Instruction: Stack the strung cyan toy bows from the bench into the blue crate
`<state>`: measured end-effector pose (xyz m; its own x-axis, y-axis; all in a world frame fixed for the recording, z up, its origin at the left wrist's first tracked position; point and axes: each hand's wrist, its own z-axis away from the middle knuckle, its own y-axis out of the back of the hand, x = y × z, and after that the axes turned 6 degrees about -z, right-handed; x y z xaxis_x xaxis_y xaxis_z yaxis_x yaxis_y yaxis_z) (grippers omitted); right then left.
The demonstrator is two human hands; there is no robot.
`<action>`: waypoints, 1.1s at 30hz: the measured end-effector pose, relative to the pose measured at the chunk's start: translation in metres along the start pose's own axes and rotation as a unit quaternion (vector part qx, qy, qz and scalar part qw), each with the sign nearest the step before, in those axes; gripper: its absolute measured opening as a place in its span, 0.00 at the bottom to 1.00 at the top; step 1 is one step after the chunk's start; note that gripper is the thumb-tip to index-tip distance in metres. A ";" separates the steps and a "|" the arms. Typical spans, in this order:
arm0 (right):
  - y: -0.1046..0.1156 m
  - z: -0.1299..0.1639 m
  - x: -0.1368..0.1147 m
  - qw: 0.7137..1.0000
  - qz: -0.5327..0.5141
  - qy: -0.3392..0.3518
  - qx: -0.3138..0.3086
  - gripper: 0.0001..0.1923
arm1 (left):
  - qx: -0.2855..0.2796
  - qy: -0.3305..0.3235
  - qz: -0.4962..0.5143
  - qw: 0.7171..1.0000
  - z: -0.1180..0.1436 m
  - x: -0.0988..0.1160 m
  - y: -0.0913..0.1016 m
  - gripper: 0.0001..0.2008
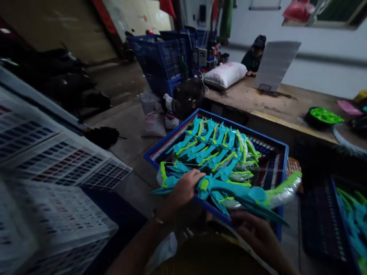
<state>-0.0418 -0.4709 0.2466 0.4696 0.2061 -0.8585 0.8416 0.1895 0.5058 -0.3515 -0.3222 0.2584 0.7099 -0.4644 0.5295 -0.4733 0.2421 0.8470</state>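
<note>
Wood worktop (286, 103), long and worn, runs across the upper right, and a person in dark clothing (254, 55) sits at its far end beside a white filled sack (226, 73) and a grey propped-up board (275, 65). White plastic lattice crates (51, 164) fill the left side, blurred. Stacked dark-blue plastic crates (160, 61) stand on the concrete floor (126, 126) behind a round dark fan (187, 97).

Nearer the middle sits a shallow blue plastic crate (282, 147), and inside it lie rows of teal and lime-green plastic toy pieces (213, 145), long and pointed, overlapping one another, some wrapped in clear film. A second dark crate (321, 225) at lower right holds more of the same colours at its edge.

Over the near rim of the blue crate hangs one long teal and lime-green toy piece (229, 193) — held crosswise, its pale, film-covered tip pointing right. The left hand (185, 189) is clenched over its left part, fingers (197, 175) curled across the top. The right hand (255, 233) sits below the piece's right half, palm up; it is dim and blurred, so I cannot tell whether its fingers actually close on the piece or only support it.

A small black bowl of lime-green parts (323, 116) rests on the worktop at far right.
</note>
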 end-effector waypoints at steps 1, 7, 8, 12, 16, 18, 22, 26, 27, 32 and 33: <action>-0.008 -0.006 0.002 1.000 -0.006 -0.014 0.023 0.20 | -0.024 0.011 -0.024 0.999 -0.004 -0.015 0.001 0.29; -0.041 -0.038 0.003 0.996 -0.084 -0.003 0.026 0.16 | -0.142 0.007 -0.146 0.979 -0.024 -0.075 -0.002 0.33; -0.044 -0.038 0.003 0.996 -0.085 0.006 0.038 0.14 | -0.158 -0.002 -0.149 0.976 -0.026 -0.081 -0.005 0.33; -0.064 -0.040 0.011 0.994 0.016 -0.003 0.104 0.11 | -0.192 -0.027 -0.146 0.970 -0.033 -0.105 -0.023 0.32; -0.093 -0.044 0.040 0.973 0.203 -0.071 0.080 0.18 | -0.204 -0.045 -0.142 0.968 -0.038 -0.128 -0.038 0.31; -0.105 -0.046 0.053 0.968 0.224 -0.107 0.040 0.24 | -0.210 -0.044 -0.144 0.966 -0.038 -0.134 -0.038 0.31; -0.111 -0.046 0.059 0.967 0.225 -0.120 -0.006 0.33 | -0.226 -0.038 -0.181 0.956 -0.032 -0.123 -0.028 0.31; -0.098 -0.042 0.053 0.969 0.215 -0.123 -0.026 0.30 | -0.276 -0.018 -0.175 0.945 -0.024 -0.105 -0.014 0.31; -0.094 -0.041 0.051 0.970 0.209 -0.119 -0.026 0.30 | -0.293 -0.013 -0.165 0.942 -0.023 -0.103 -0.011 0.31; -0.080 -0.042 0.041 0.976 0.184 -0.113 -0.012 0.28 | -0.326 -0.019 -0.126 0.937 -0.029 -0.108 -0.003 0.33; -0.080 -0.044 0.040 0.976 0.183 -0.117 -0.017 0.27 | -0.336 -0.020 -0.125 0.933 -0.032 -0.111 -0.004 0.33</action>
<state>-0.1025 -0.4354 0.1756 0.7882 0.0409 -0.6140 0.5990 0.1775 0.7808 -0.4121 -0.2443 0.1975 0.7277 -0.6066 0.3202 0.1483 0.5950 0.7899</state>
